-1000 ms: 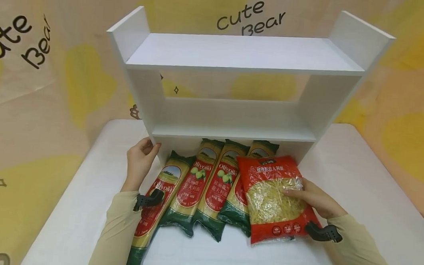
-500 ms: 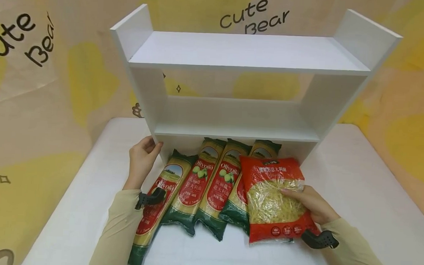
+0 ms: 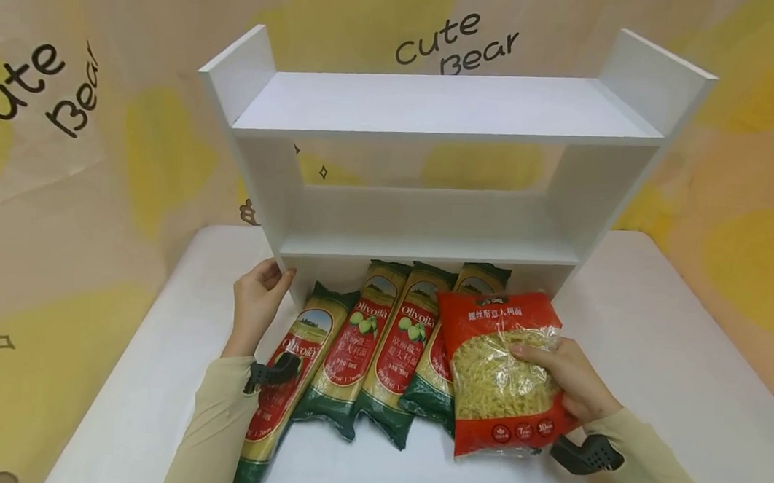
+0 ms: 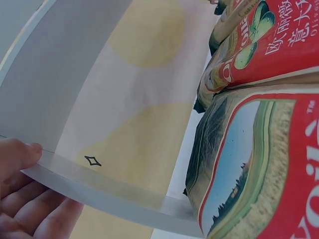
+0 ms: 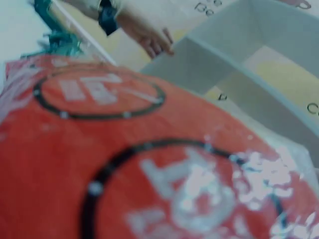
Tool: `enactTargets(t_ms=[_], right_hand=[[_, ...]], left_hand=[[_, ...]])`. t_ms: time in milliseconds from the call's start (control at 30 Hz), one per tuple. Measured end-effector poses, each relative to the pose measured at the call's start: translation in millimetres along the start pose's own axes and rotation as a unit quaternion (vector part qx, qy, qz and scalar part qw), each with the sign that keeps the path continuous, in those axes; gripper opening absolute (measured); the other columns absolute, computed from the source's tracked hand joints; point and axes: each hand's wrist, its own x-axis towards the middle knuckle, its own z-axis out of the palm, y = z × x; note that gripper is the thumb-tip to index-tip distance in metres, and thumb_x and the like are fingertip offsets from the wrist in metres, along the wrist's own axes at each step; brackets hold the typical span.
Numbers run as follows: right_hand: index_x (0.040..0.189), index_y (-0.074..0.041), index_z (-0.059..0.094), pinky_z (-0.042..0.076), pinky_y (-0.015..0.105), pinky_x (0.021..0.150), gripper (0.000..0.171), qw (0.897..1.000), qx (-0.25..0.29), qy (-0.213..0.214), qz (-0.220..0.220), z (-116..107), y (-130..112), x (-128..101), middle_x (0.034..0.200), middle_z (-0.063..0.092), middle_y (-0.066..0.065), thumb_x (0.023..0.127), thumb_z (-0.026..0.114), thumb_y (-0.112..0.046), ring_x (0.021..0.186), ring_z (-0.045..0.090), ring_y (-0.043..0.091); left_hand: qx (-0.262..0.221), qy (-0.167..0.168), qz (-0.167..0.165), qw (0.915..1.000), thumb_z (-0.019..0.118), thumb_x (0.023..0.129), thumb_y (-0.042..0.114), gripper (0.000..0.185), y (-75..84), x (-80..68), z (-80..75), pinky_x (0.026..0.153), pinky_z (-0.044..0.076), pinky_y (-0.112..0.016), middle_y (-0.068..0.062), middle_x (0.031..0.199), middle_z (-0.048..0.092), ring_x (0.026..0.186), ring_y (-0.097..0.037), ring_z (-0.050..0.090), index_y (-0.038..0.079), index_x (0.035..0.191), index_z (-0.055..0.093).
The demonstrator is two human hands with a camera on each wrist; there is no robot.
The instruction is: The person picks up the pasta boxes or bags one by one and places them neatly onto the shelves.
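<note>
My right hand [image 3: 573,377] grips a red bag of spiral pasta [image 3: 505,375] by its right edge, thumb on the front. In the right wrist view the red bag [image 5: 65,149] fills the foreground and hides my fingers. My left hand [image 3: 258,300] holds the lower left side panel of a white shelf unit [image 3: 425,258]. In the left wrist view that hand [image 4: 30,199] has its thumb on one face of the panel and fingers on the other. Several green-and-gold spaghetti packs [image 3: 349,342] lean side by side at the lowest compartment, the leftmost tilted most.
The shelf unit stands on a table with a white cloth [image 3: 151,346]. Its middle board [image 3: 426,251] overhangs the tops of the spaghetti packs. Behind hangs a patterned yellow and beige cloth [image 3: 142,24].
The red bag tilts slightly more upright in my right hand, its front turned more to the head view. My left hand stays on the shelf panel. The head view shifts a little.
</note>
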Motion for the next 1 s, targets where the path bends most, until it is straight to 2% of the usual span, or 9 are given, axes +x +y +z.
enactTargets(t_ms=[200, 467, 667, 733, 800, 1000], right_hand=[[0.117, 0.0, 0.042, 0.056, 0.039, 0.073, 0.04, 1.0, 0.011, 0.009, 0.006, 6, -8, -9, 0.088, 0.066, 0.003, 0.088, 0.065, -0.017, 0.078, 0.067, 0.018], [0.111, -0.005, 0.049, 0.056, 0.037, 0.075, 0.026, 0.999, 0.048, -0.003, -0.015, 5, -25, -29, 0.091, 0.068, 0.002, 0.091, 0.062, -0.015, 0.082, 0.067, 0.017], [0.111, -0.009, 0.052, 0.056, 0.038, 0.075, 0.023, 0.998, 0.062, -0.005, -0.03, 8, -38, -45, 0.094, 0.068, 0.001, 0.091, 0.062, -0.013, 0.083, 0.067, 0.017], [0.11, -0.009, 0.054, 0.056, 0.039, 0.075, 0.02, 0.997, 0.068, -0.019, -0.043, 10, -42, -50, 0.094, 0.068, 0.002, 0.092, 0.06, -0.012, 0.083, 0.067, 0.017], [0.111, -0.01, 0.055, 0.056, 0.04, 0.075, 0.018, 0.995, 0.073, -0.034, -0.055, 12, -48, -55, 0.096, 0.068, 0.003, 0.093, 0.059, -0.011, 0.084, 0.067, 0.018], [0.119, -0.009, 0.047, 0.055, 0.044, 0.078, 0.027, 0.993, 0.075, -0.059, -0.074, 17, -58, -67, 0.102, 0.066, 0.006, 0.094, 0.056, -0.011, 0.088, 0.067, 0.023]], left_hand=[[-0.006, 0.0, 0.006, 1.0, 0.065, 0.088, 0.004, 0.029, -0.6, 3.7, 2.0, 0.072, 0.048, -0.007, -0.028, 0.107, 0.064, 0.097, -0.036, 0.064, -0.012, 0.112, 0.062], [-0.009, -0.012, 0.009, 0.9999, 0.065, 0.088, 0.005, 0.029, 3.3, 11.1, 8.4, 0.075, 0.051, -0.013, -0.029, 0.107, 0.063, 0.097, -0.037, 0.064, -0.012, 0.112, 0.062], [0.0, -0.014, 0.003, 0.9999, 0.065, 0.088, 0.005, 0.03, 1.0, 5.7, 7.6, 0.077, 0.052, -0.019, -0.028, 0.11, 0.063, 0.098, -0.036, 0.064, -0.012, 0.113, 0.061], [0.003, -0.011, 0.005, 0.9999, 0.065, 0.088, 0.005, 0.031, 0.1, 3.0, 5.8, 0.076, 0.052, -0.018, -0.029, 0.109, 0.063, 0.098, -0.037, 0.064, -0.012, 0.113, 0.061], [0.005, -0.008, 0.004, 0.9999, 0.065, 0.088, 0.005, 0.031, -1.1, 0.6, 3.6, 0.074, 0.05, -0.012, -0.029, 0.109, 0.063, 0.097, -0.037, 0.064, -0.012, 0.114, 0.061], [-0.004, 0.0, 0.0, 1.0, 0.065, 0.087, 0.003, 0.03, -5.6, -0.7, 0.6, 0.068, 0.045, -0.003, -0.029, 0.108, 0.063, 0.096, -0.037, 0.064, -0.012, 0.113, 0.061]])
